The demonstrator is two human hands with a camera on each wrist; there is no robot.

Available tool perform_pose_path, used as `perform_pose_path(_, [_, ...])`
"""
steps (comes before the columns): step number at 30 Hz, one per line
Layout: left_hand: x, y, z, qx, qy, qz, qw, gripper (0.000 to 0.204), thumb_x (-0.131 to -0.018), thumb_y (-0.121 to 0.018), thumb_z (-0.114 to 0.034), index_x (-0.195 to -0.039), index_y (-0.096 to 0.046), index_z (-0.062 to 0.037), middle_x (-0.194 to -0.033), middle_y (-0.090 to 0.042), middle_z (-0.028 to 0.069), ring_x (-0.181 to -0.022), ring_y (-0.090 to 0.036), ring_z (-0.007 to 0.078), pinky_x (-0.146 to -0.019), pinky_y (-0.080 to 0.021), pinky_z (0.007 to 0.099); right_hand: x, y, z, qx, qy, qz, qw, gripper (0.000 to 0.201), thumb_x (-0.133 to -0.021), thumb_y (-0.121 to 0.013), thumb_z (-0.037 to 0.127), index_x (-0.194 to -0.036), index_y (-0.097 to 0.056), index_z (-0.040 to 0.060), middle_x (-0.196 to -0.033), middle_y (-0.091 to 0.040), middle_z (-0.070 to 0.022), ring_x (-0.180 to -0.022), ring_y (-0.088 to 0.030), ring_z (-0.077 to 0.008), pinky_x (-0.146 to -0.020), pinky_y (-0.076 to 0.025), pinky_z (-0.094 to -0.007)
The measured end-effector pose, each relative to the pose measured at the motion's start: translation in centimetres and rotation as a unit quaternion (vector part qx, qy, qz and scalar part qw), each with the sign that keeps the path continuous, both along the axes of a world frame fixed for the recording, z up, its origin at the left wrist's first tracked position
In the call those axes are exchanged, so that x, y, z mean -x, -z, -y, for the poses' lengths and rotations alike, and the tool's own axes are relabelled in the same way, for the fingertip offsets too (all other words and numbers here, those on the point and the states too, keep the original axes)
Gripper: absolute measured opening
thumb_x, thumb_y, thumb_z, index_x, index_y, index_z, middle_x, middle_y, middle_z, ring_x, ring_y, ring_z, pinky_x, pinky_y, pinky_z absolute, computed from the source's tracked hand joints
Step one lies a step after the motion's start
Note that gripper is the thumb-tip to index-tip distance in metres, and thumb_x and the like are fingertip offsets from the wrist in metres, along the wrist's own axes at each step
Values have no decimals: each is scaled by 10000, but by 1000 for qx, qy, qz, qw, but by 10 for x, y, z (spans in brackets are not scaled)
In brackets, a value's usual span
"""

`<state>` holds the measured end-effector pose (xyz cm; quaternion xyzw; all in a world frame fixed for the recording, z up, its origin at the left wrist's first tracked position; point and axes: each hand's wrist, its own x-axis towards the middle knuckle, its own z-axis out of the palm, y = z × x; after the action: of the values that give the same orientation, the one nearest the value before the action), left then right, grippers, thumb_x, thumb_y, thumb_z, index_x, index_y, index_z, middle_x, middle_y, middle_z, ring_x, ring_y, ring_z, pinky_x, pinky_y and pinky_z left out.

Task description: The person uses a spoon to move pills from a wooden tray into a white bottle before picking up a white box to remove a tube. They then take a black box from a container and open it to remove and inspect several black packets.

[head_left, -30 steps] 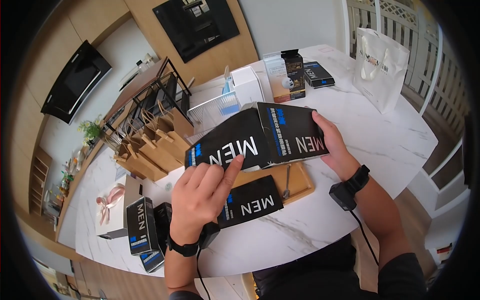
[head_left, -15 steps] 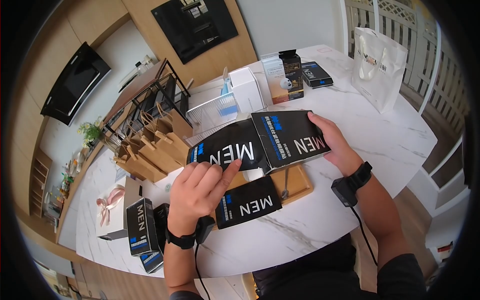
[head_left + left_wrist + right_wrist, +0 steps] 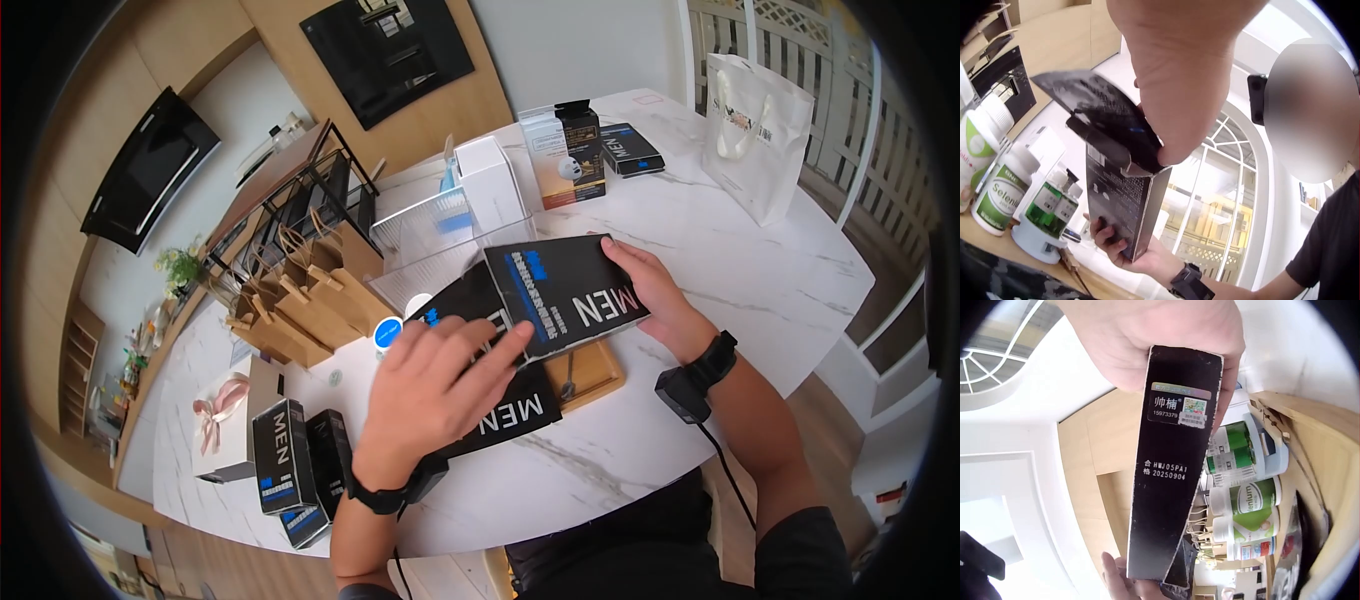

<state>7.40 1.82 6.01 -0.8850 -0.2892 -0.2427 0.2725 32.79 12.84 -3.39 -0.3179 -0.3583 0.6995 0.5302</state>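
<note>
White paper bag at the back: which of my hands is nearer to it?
Right. Your right hand grips the black box, to the near left of the bag; your left hand is farther left, away from it.

Bright, soft light flooded the head view, the room bowing inside black, rounded edges, pale reflections gleaming off the wall panel (image 3: 388, 60). Glare bleached the left wrist view's window (image 3: 1213, 194); in the right's, print on the box (image 3: 1172, 450) came up crisp.

Short dark sleeves (image 3: 806, 552) are worn with boxy black wrist cameras (image 3: 683, 395) and cables (image 3: 736, 476).
</note>
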Motion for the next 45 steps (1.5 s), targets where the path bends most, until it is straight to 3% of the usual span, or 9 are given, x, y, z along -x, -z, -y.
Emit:
perform_pose_path(5, [8, -10, 15, -29, -86, 170, 981, 428, -818, -642, -101, -1236, -594, -20, -1158, -595, 134, -982, -572, 241, -851, -426, 368, -3, -7, 3, 11, 4, -58, 998, 361, -999, -526, 305, -1194, -576, 6, -1028, -675, -79, -851, -681, -134, -738, -570, -265])
perform_pose_path(7, [1, -5, 10, 93, -126, 402, 902, 576, -834, -699, -190, -1337, -488, -6, -1190, -569, 136, -975, -563, 246, -875, -439, 343, -4, -5, 2, 7, 7, -68, 998, 363, -999, -524, 309, -1186, -577, 3, -1035, -673, -82, -856, -681, -138, -743, -572, -268])
perform_pose_path(13, [0, -7, 14, 390, -91, 522, 753, 783, -977, -573, -242, -1521, -77, 25, -1481, -344, 265, -1326, -414, 256, -1082, -331, 354, 4, -12, 7, -42, 70, -69, 994, 397, -1007, -520, 283, -1296, -532, 12, -1089, -660, -77, -905, -659, -116, -792, -548, -257])
perform_pose_path(19, [-14, 13, 13, 326, -64, 197, 922, 808, -909, -650, -256, -1483, -190, 78, -1517, -260, 297, -1430, -218, 425, -1148, -211, 439, 15, -4, 13, -84, 79, -42, 993, 445, -1010, -523, 258, -1395, -469, 41, -1135, -644, -53, -971, -625, -89, -841, -517, -240])
perform_pose_path(22, [-12, 5, 14, 238, -80, 256, 934, 709, -879, -676, -225, -1447, -338, 30, -1479, -337, 265, -1376, -299, 419, -1107, -276, 440, 13, -3, 11, -60, 56, -73, 994, 427, -1007, -528, 261, -1374, -492, 47, -1129, -647, -60, -964, -634, -93, -830, -528, -244])
perform_pose_path(26, [-1, -2, 15, 173, -78, 325, 926, 525, -860, -677, -159, -1328, -498, -2, -1382, -451, 214, -1233, -442, 355, -1033, -349, 403, 4, -5, 6, -9, 61, -97, 993, 377, -1003, -525, 293, -1269, -547, 26, -1090, -658, -71, -910, -665, -124, -799, -555, -271])
perform_pose_path(30, [10, -12, 20, 388, -157, 291, 860, 337, -820, -731, -192, -1108, -647, -37, -986, -655, 137, -849, -635, 235, -727, -499, 333, -3, -1, 1, 32, 56, -121, 991, 374, -996, -524, 338, -1187, -565, 19, -1064, -666, -85, -874, -684, -166, -794, -565, -321])
perform_pose_path(38, [3, 39, 18, 409, -207, -108, 882, 710, -719, -789, -308, -1322, -536, -31, -1263, -593, 160, -1131, -571, 343, -963, -453, 403, -12, 5, -8, 19, 21, -221, 975, 350, -1003, -502, 325, -1191, -555, 34, -1117, -660, -115, -984, -659, -220, -915, -512, -384])
perform_pose_path(45, [10, 15, 11, 529, -202, -69, 821, 487, -776, -736, -251, -1220, -630, -82, -1032, -677, 167, -959, -641, 327, -801, -501, 398, -13, 6, -8, 30, 22, -219, 975, 331, -1003, -503, 319, -1180, -558, 44, -1096, -669, -109, -975, -662, -216, -912, -514, -381])
